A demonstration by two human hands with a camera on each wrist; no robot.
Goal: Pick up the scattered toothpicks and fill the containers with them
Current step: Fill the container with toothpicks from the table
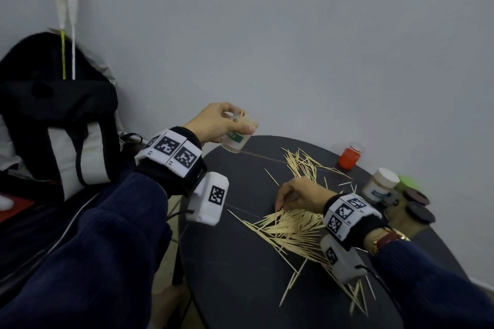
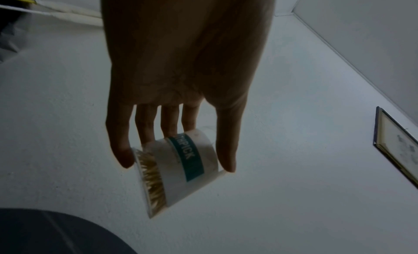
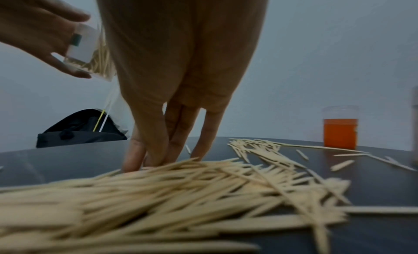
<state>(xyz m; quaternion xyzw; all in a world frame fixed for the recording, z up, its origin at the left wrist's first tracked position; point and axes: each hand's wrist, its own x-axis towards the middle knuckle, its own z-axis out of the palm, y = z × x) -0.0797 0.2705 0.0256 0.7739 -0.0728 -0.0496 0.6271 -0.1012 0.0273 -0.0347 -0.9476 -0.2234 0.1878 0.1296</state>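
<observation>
Many toothpicks [image 2: 152, 181] in hand-held (left hand [image 1: 213, 123]) clear container [image 1: 239, 131]

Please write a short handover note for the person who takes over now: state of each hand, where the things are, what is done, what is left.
Left hand: holds the clear toothpick container tilted in the air, past the table's far-left edge; it is already well filled.
Right hand: fingers down at the edge of the big toothpick pile; a pinch cannot be confirmed.
Also on the table: a second scatter farther back, an orange container and a white-lidded jar on the right.
Done: one container partly filled.
Left: most toothpicks are not yet gathered.
</observation>
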